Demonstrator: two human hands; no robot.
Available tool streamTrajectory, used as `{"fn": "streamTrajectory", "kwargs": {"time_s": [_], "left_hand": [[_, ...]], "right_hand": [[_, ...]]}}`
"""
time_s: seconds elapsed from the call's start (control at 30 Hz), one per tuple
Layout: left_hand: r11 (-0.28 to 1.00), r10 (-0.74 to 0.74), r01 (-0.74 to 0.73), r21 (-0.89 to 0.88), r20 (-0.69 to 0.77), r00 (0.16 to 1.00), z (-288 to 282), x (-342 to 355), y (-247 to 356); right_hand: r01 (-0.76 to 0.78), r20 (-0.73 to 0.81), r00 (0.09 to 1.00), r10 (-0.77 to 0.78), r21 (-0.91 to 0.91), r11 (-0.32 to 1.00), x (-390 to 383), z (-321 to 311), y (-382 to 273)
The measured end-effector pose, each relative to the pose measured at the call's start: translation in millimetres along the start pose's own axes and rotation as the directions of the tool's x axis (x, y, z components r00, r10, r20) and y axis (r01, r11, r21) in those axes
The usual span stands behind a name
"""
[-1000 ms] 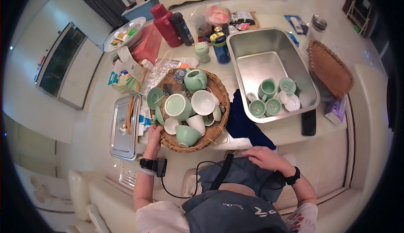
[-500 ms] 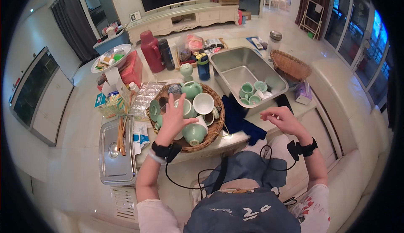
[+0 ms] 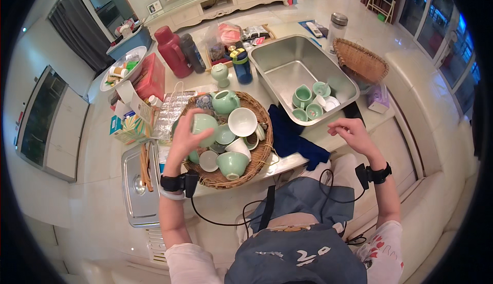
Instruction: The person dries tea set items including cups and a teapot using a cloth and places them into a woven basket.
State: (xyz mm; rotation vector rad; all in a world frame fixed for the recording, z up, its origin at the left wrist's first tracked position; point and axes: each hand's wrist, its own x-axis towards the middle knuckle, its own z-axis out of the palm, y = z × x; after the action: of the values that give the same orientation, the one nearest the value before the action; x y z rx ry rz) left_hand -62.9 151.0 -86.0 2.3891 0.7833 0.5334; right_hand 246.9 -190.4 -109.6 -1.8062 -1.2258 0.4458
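The left hand (image 3: 181, 139) has its fingers wrapped around a pale green cup (image 3: 204, 124), lifted just above the left side of the round wicker basket (image 3: 261, 153) on the bench (image 3: 102, 217). The cup lies tipped; from here I cannot tell which way its mouth faces.

Inside the basket I count a green teapot (image 3: 225, 101) at the far rim, one white bowl (image 3: 242, 121) near the middle, a green bowl (image 3: 232, 164) at the near side, a small white saucer (image 3: 208, 161), plus a few more green and white pieces bunched together that are hard to separate.

To the right sits a steel tub (image 3: 287, 60) holding about five small green cups (image 3: 303, 95) and a white piece, clustered in its near corner. A dark blue cloth (image 3: 287, 135) lies between basket and tub.

The right hand (image 3: 352, 132) hovers over the bench edge beside the tub, fingers loosely curled and spread, holding nothing.
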Motion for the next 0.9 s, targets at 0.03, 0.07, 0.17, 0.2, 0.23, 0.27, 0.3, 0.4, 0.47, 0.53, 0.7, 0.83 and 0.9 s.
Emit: {"fn": "streamTrajectory", "kwargs": {"time_s": [0.03,0.07,0.17,0.2,0.23,0.27,0.3,0.4,0.47,0.53,0.7,0.83,0.9], "left_hand": [[0.962,-0.043,0.048,-0.267,0.025,0.999,-3,3,-4],[0.869,-0.233,0.265,-0.417,0.126,0.964,-13,-2,19],[0.624,-0.183,0.237,-0.745,0.156,0.971,-20,-3,9],[0.536,-0.148,0.19,-0.822,0.13,0.98,-16,-5,6],[0.545,-0.152,0.193,-0.816,0.131,0.98,-13,-9,-4],[0.391,-0.151,0.218,-0.894,0.172,0.973,-10,-11,-17],[0.224,-0.144,0.239,-0.945,0.21,0.967,-9,-15,-24],[0.165,-0.185,0.206,-0.964,0.175,0.967,8,-20,-23],[0.06,-0.192,0.19,-0.98,0.175,0.966,19,-16,-23],[0.248,-0.221,0.148,-0.958,0.093,0.971,22,-17,-6],[0.934,0.298,-0.268,0.236,-0.098,0.95,9,-24,50],[0.719,0.459,-0.321,0.616,-0.073,0.886,13,-20,63],[0.95,0.227,-0.188,0.25,-0.139,0.964,6,-18,65]], "right_hand": [[0.004,-0.018,1.0,-0.003,0.007,1.0,2,-1,7],[0.0,-0.042,0.999,0.0,0.012,1.0,2,-2,14],[0.012,-0.111,0.994,-0.004,0.074,0.997,6,-3,27],[0.027,-0.134,0.991,-0.013,0.104,0.994,8,-4,31],[0.027,-0.134,0.991,-0.012,0.115,0.993,10,-5,32],[0.028,-0.153,0.988,-0.007,0.135,0.99,12,-6,33],[0.029,-0.171,0.985,-0.002,0.154,0.988,14,-8,34],[0.017,-0.194,0.981,0.023,0.201,0.979,17,-14,41],[0.006,-0.229,0.972,0.049,0.235,0.972,20,-19,48],[0.041,-0.29,0.957,0.022,0.208,0.977,24,-24,59],[0.042,-0.401,0.915,-0.031,0.019,0.999,43,-46,50],[-0.036,-0.431,0.899,-0.082,-0.26,0.965,55,-59,51],[-0.062,-0.431,0.9,-0.068,-0.281,0.958,49,-64,56]]}}
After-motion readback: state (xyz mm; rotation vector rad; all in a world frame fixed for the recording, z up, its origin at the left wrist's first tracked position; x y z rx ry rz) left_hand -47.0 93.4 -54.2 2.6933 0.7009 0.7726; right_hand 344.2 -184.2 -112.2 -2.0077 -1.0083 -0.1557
